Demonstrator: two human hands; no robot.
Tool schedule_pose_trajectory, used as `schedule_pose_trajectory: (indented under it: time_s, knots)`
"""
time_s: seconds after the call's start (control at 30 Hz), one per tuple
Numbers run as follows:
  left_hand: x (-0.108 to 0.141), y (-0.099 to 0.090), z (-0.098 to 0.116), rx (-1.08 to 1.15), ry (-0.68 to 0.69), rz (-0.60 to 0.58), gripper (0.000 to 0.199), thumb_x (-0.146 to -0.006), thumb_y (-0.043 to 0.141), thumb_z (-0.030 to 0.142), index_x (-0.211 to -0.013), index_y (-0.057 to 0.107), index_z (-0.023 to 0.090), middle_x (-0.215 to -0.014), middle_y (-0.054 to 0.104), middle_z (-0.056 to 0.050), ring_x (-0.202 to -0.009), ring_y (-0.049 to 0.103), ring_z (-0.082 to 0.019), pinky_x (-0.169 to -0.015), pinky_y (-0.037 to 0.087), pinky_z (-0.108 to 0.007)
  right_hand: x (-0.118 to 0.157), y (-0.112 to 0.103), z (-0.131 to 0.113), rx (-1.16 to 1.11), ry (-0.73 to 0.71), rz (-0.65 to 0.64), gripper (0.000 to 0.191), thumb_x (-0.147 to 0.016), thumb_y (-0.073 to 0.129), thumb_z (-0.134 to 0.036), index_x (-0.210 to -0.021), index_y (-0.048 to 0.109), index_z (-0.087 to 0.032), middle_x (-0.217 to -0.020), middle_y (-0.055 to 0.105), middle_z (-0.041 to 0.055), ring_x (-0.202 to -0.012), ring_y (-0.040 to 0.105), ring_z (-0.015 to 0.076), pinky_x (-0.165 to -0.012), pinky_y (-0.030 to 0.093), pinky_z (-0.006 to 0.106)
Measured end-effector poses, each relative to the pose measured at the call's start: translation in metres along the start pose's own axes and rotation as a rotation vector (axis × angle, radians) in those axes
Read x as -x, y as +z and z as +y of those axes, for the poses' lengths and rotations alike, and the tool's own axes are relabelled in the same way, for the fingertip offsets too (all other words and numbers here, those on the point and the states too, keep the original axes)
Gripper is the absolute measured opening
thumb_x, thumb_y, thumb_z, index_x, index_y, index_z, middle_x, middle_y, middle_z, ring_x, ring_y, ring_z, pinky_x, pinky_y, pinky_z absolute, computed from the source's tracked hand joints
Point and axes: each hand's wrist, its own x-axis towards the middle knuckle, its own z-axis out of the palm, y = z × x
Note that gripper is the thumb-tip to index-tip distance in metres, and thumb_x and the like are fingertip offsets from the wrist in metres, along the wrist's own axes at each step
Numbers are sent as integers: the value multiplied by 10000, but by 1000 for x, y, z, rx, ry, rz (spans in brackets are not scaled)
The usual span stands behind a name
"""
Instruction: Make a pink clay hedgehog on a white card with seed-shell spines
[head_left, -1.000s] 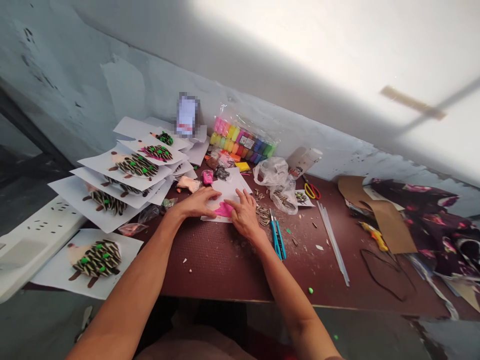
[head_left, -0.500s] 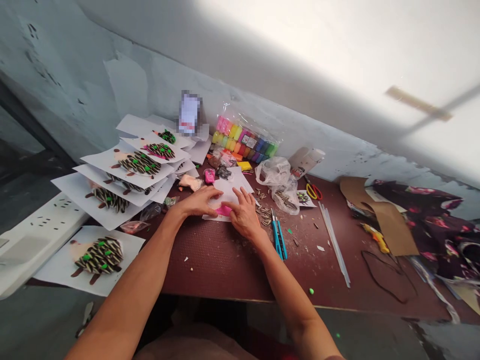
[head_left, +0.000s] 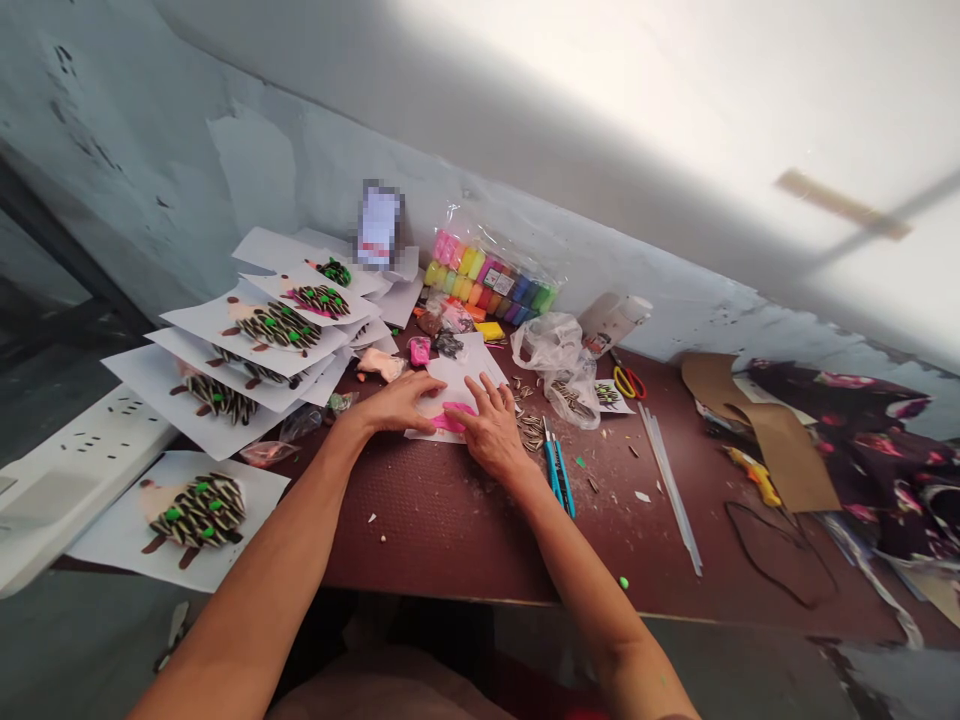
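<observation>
My left hand (head_left: 401, 403) lies flat with its fingertips on the edge of a white paper sheet (head_left: 459, 383). My right hand (head_left: 491, 430) presses a thin strip of pink modelling clay (head_left: 455, 417) onto that sheet, thumb and fingers on the clay. Just right of this hand lie loose sunflower seed shells (head_left: 531, 432) and a pair of blue-handled craft knives (head_left: 557, 480). To the left, several paper sheets with seed-covered hedgehog pictures (head_left: 276, 325) are stacked, overlapping, beyond my left hand.
The dark red table top (head_left: 442, 530) is strewn with scraps. A bag of coloured clay (head_left: 487, 275), a plastic bag (head_left: 555, 365), scissors (head_left: 628, 382) and long clear glue sticks (head_left: 670, 488) lie around. Cardboard (head_left: 787, 455) and floral cloth (head_left: 862, 450) are at right.
The fingers of my right hand have shifted along the pink clay, which now shows as a thin curved strip. The view has turned slightly.
</observation>
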Motion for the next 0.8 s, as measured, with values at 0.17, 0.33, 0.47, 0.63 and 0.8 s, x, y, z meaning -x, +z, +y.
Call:
schedule_pose_trajectory:
  time_s: [0.17,0.33,0.47,0.63,0.8]
  knots:
    - [0,-1,2,-4,8,2,670,-637,791,325,-1279,635,219,-1208,666,-66,-1169,567,-290,-1026,429,-373,1,2,3,-63,51,5,427,-931,613,-168,-1280,702,-397,-1616,411,31,-1538,250,295,-1219,183,544]
    - [-1,0,1,-24,9,-2,661,-642,787,337,-1275,630,226,-1200,666,-56,-1156,570,-290,-1017,431,-375,-3,1,1,-98,138,44,460,-925,579,-140,-1288,697,-397,-1602,427,22,-1525,276,289,-1209,219,531]
    - [-1,0,1,-23,11,-2,660,-641,786,333,-1274,632,229,-1217,661,-59,-1166,564,-293,-1025,427,-379,-9,-3,-6,-42,71,12,444,-926,601,-163,-1298,691,-387,-1623,391,34,-1545,221,310,-1216,177,559]
    - [0,-1,2,-6,-2,-3,673,-639,788,318,-1285,629,211,-1225,659,-76,-1179,561,-296,-1032,423,-385,-11,-3,-7,17,6,-18,392,-955,582,-170,-1272,708,-364,-1632,377,48,-1556,187,312,-1226,135,567]
    - [0,0,2,-11,15,-7,667,-648,786,319,-1288,626,221,-1240,653,-70,-1173,561,-292,-1026,427,-377,-9,0,-2,14,15,6,430,-953,590,-174,-1308,676,-399,-1628,382,26,-1553,194,303,-1226,140,570]
